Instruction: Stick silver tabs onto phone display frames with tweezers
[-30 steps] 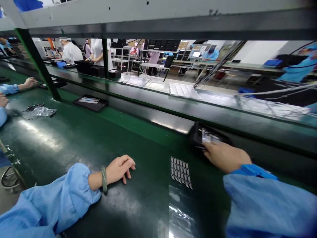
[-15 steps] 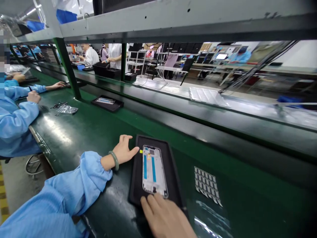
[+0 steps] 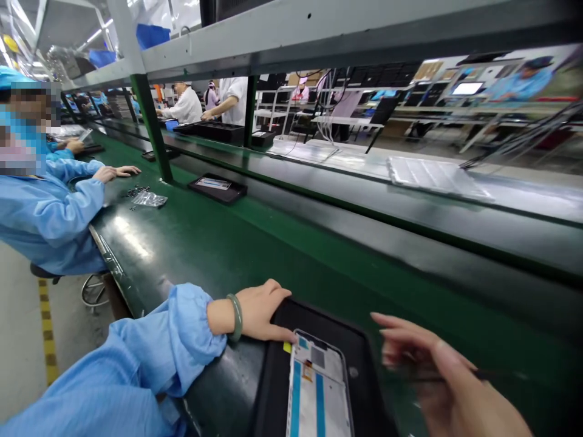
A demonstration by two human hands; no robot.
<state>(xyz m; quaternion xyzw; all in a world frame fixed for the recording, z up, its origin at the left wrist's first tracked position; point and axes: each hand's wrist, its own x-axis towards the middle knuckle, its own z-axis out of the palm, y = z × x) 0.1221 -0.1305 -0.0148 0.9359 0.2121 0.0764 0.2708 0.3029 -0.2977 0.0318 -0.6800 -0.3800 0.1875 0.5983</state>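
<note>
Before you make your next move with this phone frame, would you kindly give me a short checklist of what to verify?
1. Tray lying on the green bench: ok.
2. Phone frame lying inside the tray: cannot tell for all of it, as its lower end is out of view.
3. Left hand steadying the tray: ok, its fingers rest on the tray's edge.
4. Yellow tab clear of the frame's edge: not ok, it sticks out at the frame's left side.
5. Thin dark tool secure in the right hand: cannot tell, the hand is blurred.
</note>
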